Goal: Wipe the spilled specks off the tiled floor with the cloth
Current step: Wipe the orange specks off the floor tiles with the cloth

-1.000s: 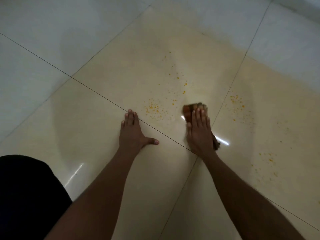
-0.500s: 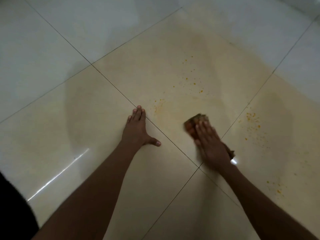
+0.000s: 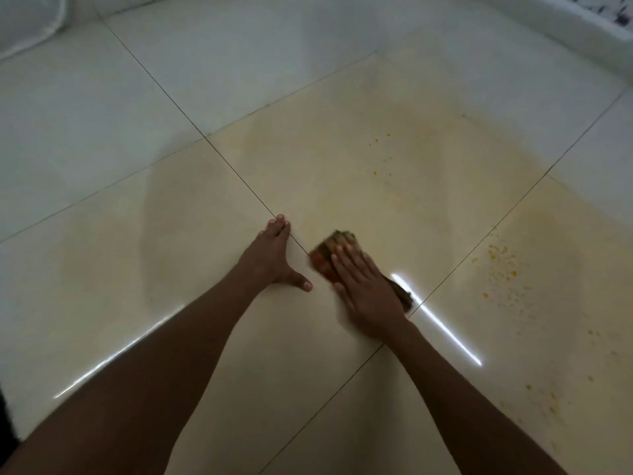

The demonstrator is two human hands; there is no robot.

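Observation:
My right hand presses flat, fingers straight, on a brown-orange cloth lying on the glossy cream tiled floor; most of the cloth is hidden under the palm. My left hand rests flat on the floor just to the left of the cloth, thumb spread out. Orange specks lie scattered on the tile to the right. A few more specks sit farther away, beyond the cloth. Another small group of specks is near the lower right.
Dark grout lines cross the floor diagonally. A white object sits at the top left corner. A white ledge or skirting runs along the top right. A bright light reflection streaks the tile beside my right wrist.
My right hand slid the cloth leftward toward my left hand, and the speck patch that lay between the hands is no longer visible. The camera view shifted and tilted up. My left hand stayed planted.

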